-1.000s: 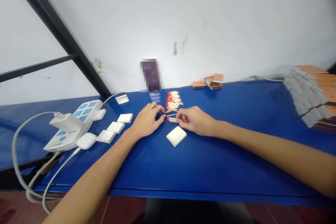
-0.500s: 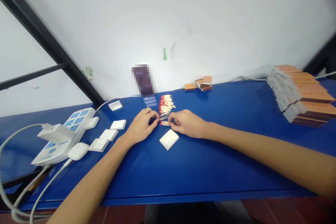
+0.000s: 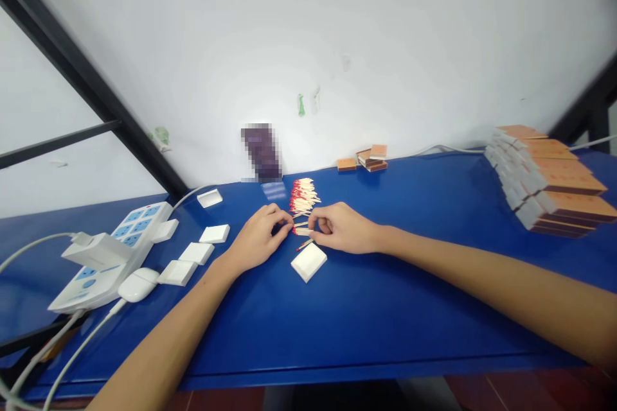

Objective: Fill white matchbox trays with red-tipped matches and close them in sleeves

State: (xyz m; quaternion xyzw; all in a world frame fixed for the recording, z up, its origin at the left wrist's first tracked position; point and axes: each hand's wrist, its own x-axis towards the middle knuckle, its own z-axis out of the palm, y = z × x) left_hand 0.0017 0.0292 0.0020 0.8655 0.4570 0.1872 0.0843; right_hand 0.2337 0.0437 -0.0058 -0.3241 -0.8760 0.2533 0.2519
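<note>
At centre of surface (image 3: 385, 321): left hand (image 3: 259, 237), right hand (image 3: 346, 228), fingers narrowed, flanking small match bundle (image 3: 301, 231), apparently steadying its ends; actual grip cannot be told.

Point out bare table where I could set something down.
Free: blue table between the central white box and its front edge; also between right forearm and stacked matchboxes. Crowded: around match pile, left hand, right hand and power strip.
</note>
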